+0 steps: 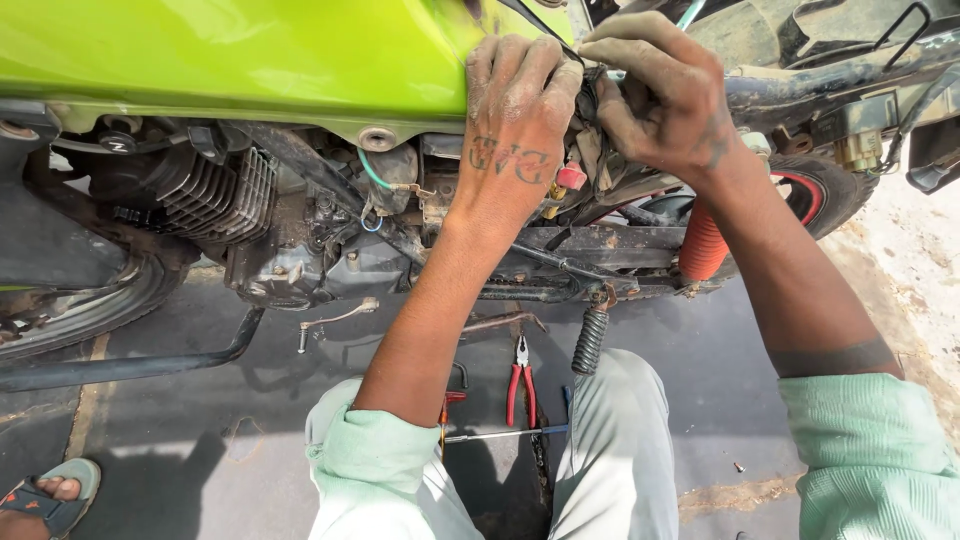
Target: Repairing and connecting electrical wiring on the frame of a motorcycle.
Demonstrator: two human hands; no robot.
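Observation:
A motorcycle with a bright green fuel tank [250, 55] stands side-on in front of me. My left hand [515, 110] is pressed against the frame just behind the tank, fingers curled over a bundle of wires [582, 140]. My right hand [665, 90] grips the same bundle from the right, fingers closed around it. A small red connector [571, 177] shows just below my left hand. Both hands are dirty with grease. What lies under the fingers is hidden.
The finned engine [215, 195] and exhaust pipe [130, 365] are at left, an orange shock spring [703, 245] and rear tyre [820, 190] at right. Red-handled pliers [519, 385] and a screwdriver [500, 434] lie on the grey floor between my knees. A sandalled foot [45, 495] is at bottom left.

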